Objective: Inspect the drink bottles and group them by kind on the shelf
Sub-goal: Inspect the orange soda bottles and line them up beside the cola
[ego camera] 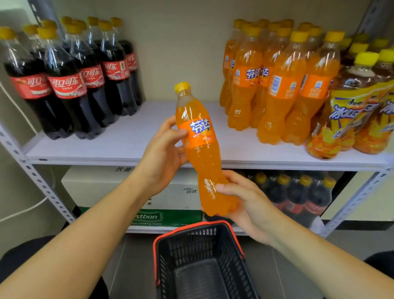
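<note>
I hold an orange soda bottle [200, 147] with a yellow cap in front of the white shelf [127, 138], tilted slightly left. My left hand [163, 155] grips its labelled middle. My right hand [246, 200] grips its base. On the shelf, several dark cola bottles [75, 79] with red labels stand at the left. Several orange soda bottles [273, 84] of the same kind stand to the right of centre. Several iced tea bottles [365, 103] with yellow labels stand at the far right.
A black shopping basket [202, 261] with a red rim sits below my hands, with nothing in it. On the lower shelf are a white and green carton [135, 199] and a pack of cola bottles [297, 196]. Grey perforated uprights [17, 152] frame the shelf.
</note>
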`<state>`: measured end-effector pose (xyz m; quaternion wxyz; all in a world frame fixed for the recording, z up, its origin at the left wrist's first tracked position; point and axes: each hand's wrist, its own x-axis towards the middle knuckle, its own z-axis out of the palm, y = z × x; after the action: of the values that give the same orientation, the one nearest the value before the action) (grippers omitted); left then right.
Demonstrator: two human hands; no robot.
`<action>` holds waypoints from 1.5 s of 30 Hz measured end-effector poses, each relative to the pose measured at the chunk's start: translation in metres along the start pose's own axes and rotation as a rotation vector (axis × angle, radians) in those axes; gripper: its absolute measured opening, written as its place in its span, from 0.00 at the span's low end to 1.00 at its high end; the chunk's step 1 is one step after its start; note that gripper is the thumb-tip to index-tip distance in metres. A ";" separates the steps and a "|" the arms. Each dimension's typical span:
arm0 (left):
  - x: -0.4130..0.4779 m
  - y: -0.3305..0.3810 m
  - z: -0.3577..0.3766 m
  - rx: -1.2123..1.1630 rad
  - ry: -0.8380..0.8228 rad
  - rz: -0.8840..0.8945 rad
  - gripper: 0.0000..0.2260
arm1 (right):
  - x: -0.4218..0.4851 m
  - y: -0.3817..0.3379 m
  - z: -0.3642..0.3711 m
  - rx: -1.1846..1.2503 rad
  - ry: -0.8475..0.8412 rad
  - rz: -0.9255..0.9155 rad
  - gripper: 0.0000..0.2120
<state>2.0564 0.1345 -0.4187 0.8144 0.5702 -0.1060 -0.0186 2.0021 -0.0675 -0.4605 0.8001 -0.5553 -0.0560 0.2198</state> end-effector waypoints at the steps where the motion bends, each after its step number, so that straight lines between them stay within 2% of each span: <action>1: -0.001 0.000 0.000 0.002 -0.007 0.005 0.11 | 0.001 -0.001 -0.001 0.015 0.002 0.015 0.21; 4: -0.002 -0.001 0.003 0.061 0.038 0.037 0.20 | 0.002 -0.001 -0.001 0.065 0.015 0.043 0.21; 6: -0.003 -0.002 0.004 0.094 0.087 0.060 0.21 | 0.003 0.000 0.000 0.103 0.056 0.036 0.22; 9: -0.002 -0.002 0.002 0.135 0.100 0.097 0.17 | 0.004 -0.002 -0.002 0.176 0.139 0.010 0.24; 12: -0.001 0.000 0.000 0.111 0.065 0.077 0.14 | 0.004 -0.006 -0.004 0.192 0.189 -0.027 0.20; 15: -0.001 0.000 -0.002 0.037 0.026 0.043 0.15 | 0.003 -0.008 -0.004 0.213 0.211 -0.046 0.18; 18: -0.003 0.000 -0.001 0.027 0.032 0.053 0.19 | 0.003 -0.014 -0.007 0.244 0.205 -0.065 0.22; 23: -0.005 -0.002 0.003 0.059 0.187 0.090 0.26 | 0.005 -0.026 -0.012 0.314 0.190 -0.160 0.30; 26: -0.003 -0.004 0.003 0.070 0.179 0.089 0.21 | 0.002 -0.028 -0.013 0.297 0.177 -0.143 0.27; 29: -0.002 -0.005 0.003 -0.036 0.128 0.062 0.28 | 0.000 -0.028 -0.014 0.241 0.168 -0.088 0.24; 32: 0.000 -0.008 0.003 -0.129 0.089 0.051 0.36 | 0.000 -0.024 -0.014 0.157 0.152 0.009 0.27; 34: -0.001 -0.009 0.003 -0.138 0.091 0.056 0.38 | 0.000 -0.021 -0.016 0.103 0.125 0.090 0.27; 37: -0.003 -0.010 0.003 -0.063 0.109 0.076 0.37 | 0.000 -0.019 -0.018 0.062 0.139 0.127 0.22; 39: -0.005 -0.009 0.004 -0.019 0.132 0.085 0.39 | 0.002 -0.021 -0.018 -0.070 0.185 0.036 0.17; 41: -0.008 -0.007 0.007 0.053 0.140 0.103 0.40 | 0.003 -0.025 -0.019 -0.338 0.210 -0.128 0.15; 43: -0.012 -0.007 0.012 0.154 0.122 0.135 0.34 | 0.002 -0.026 -0.020 -0.560 0.190 -0.267 0.19; 45: -0.016 -0.010 0.017 0.210 0.107 0.139 0.30 | 0.001 -0.024 -0.019 -0.725 0.174 -0.314 0.27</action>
<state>2.0385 0.1180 -0.4250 0.7541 0.6437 -0.1032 0.0796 2.0166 -0.0900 -0.4457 0.5780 -0.8028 -0.1461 0.0130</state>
